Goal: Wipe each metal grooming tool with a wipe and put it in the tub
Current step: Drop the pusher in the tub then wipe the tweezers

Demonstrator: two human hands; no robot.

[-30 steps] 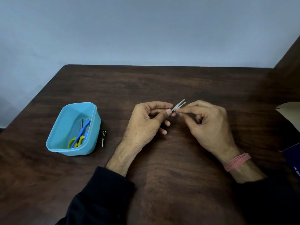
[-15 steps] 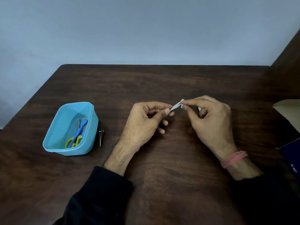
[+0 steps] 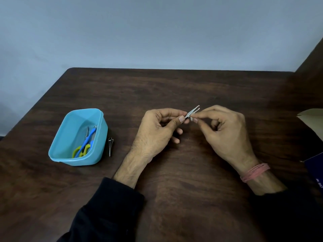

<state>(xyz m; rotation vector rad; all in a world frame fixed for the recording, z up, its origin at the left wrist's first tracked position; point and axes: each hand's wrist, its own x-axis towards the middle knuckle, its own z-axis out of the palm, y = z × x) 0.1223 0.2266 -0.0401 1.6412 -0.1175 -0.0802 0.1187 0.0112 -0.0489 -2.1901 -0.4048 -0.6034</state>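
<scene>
The left hand (image 3: pixel 157 133) pinches one end of a pair of metal tweezers (image 3: pixel 193 111) between thumb and forefinger, so the two prongs stick up and away toward the right hand (image 3: pixel 225 133) and stay free for cleaning. The right hand's fingers (image 3: pixel 196 117) are pressed together at the tweezers' lower prong, thumb against forefinger, seemingly pinching a small white wipe there; the wipe is too small and hidden to make out clearly. The other fingers of both hands are loosely curled and hold nothing. Both hands hover just above the counter (image 3: pixel 174 88), probably to steady the fine work.

Well to the left of the left fingers stands the blue tub (image 3: pixel 57 151), already holding scissors (image 3: pixel 83 147) with green and blue handles and a slim metal tool. Just beside the tub, on its side toward the hands, a small metal nail clipper (image 3: pixel 110 145) lies on the counter, apparently waiting its turn. A pink thread band (image 3: pixel 255 172) circles the right wrist.
</scene>
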